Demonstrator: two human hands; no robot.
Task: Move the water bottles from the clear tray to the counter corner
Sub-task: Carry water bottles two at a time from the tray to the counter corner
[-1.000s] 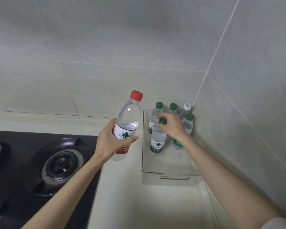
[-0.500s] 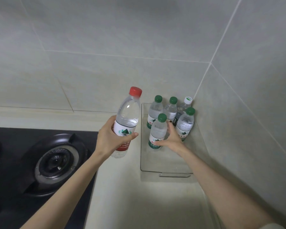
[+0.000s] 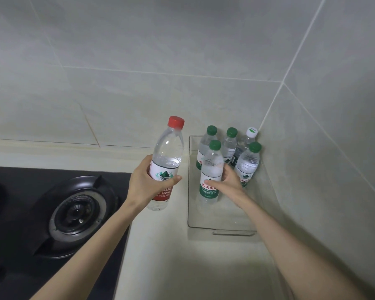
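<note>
A clear tray (image 3: 221, 226) sits in the counter corner against the tiled walls. Several small water bottles stand at its far end, most with green caps and one white-capped bottle (image 3: 247, 139) at the back. My right hand (image 3: 227, 182) wraps around the body of the nearest green-capped bottle (image 3: 211, 169), which stands in the tray. My left hand (image 3: 145, 180) holds a taller red-capped bottle (image 3: 167, 156) by its red and white label, tilted slightly, in the air just left of the tray above the counter.
A black gas hob with a round burner (image 3: 76, 211) fills the left side. Pale counter (image 3: 182, 267) runs between hob and right wall toward me. Grey tiled walls meet behind the tray.
My right hand slid from the green cap down to the body of the front bottle. The red-capped bottle stays in my left hand at about the same spot.
</note>
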